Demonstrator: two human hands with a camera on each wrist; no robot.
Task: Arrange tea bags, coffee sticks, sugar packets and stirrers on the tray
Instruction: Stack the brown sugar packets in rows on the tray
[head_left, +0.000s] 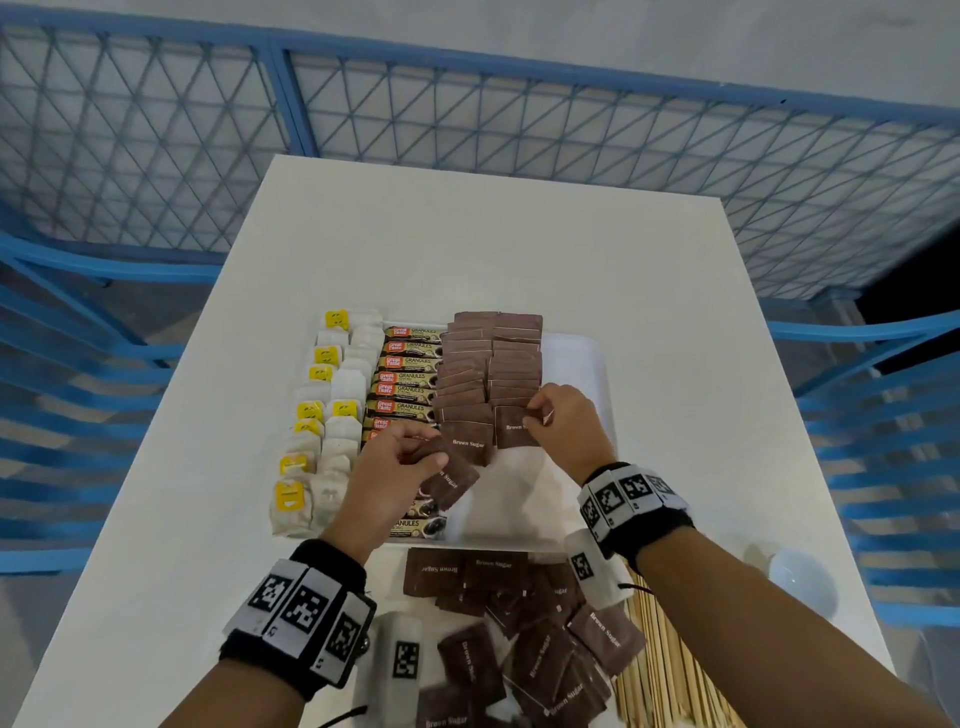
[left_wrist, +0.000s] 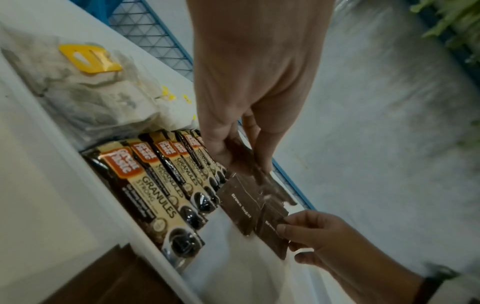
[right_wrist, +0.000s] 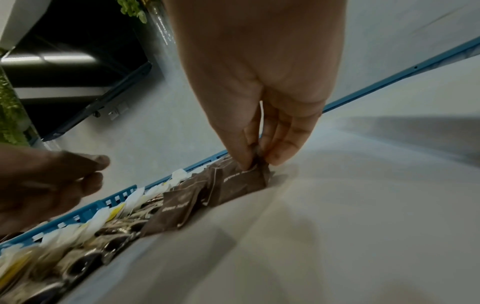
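Observation:
A white tray (head_left: 574, 364) holds tea bags (head_left: 332, 415) with yellow tags on the left, coffee sticks (head_left: 405, 387) in the middle and two columns of brown sugar packets (head_left: 488, 364). My right hand (head_left: 535, 415) pinches the nearest packet (head_left: 511, 431) of the right column, which lies on the tray; the pinch (right_wrist: 255, 161) shows close up in the right wrist view. My left hand (head_left: 434, 460) hovers over the near coffee sticks and holds one brown sugar packet (head_left: 452, 483), tilted, between thumb and fingers (left_wrist: 223, 156).
A loose pile of brown sugar packets (head_left: 524, 634) lies on the white table in front of the tray. Wooden stirrers (head_left: 660, 675) lie beside it on the right. A small white bowl (head_left: 800, 577) stands at the right edge. Blue mesh fencing (head_left: 519, 130) surrounds the table.

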